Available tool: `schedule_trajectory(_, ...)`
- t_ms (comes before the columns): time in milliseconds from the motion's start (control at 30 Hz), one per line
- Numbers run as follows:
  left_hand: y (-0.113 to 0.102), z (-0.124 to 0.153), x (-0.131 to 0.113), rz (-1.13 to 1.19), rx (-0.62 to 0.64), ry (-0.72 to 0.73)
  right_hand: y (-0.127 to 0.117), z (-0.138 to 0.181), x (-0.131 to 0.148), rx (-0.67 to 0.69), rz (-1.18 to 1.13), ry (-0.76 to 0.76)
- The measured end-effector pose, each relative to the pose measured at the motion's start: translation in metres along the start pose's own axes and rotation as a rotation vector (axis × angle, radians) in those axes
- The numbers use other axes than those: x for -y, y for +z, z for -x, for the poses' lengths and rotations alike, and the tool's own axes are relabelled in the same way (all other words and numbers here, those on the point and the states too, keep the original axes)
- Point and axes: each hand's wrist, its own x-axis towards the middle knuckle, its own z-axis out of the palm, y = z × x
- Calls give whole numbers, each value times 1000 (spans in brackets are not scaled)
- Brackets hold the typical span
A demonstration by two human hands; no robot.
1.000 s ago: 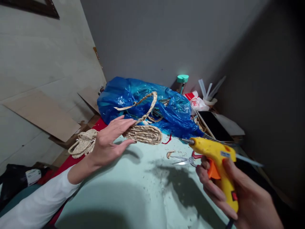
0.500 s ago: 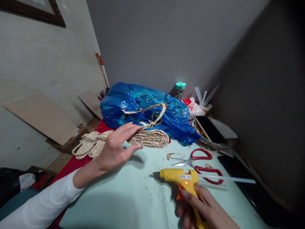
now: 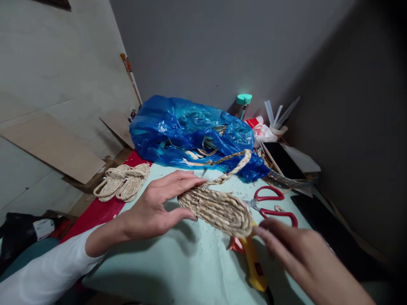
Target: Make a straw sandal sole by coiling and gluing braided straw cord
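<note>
Left hand (image 3: 157, 207) clasps the rope coil (image 3: 219, 210) thumb-to-fingers, its long axis pointing right toward the half-curled right hand (image 3: 297, 248), contact unclear.

Beige plaited rows on the coiled braid (image 3: 219, 212), yellow-and-orange glue gun (image 3: 253, 264), red-handled scissors (image 3: 254, 203), blue bag (image 3: 190, 123)
</note>
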Motion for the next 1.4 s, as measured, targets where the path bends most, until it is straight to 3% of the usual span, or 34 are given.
schedule_trajectory(100, 3, 0, -5, 38, 92, 38, -14, -11, 14, -216, -384, -63)
schedule_trajectory(200, 5, -1, -10, 72, 175, 55, -13, -26, 27, -115, -751, -134)
schedule_trajectory(267, 7, -1, -11, 122, 202, 32, -9, -33, 32, -95, -848, -217)
schedule_trajectory(500, 10, 3, -2, 197, 262, -82, -10, -30, 27, -140, -667, -429)
schedule_trajectory(700, 14, 3, 0, 150, 301, -25, -7, -27, 17, -147, -536, -584)
schedule_trajectory(1000, 21, 5, 2, 132, 303, -12, -9, -29, 14, -159, -436, -605)
schedule_trajectory(1400, 24, 9, 7, 83, 261, 3, -4, -25, 10, -285, -320, -547)
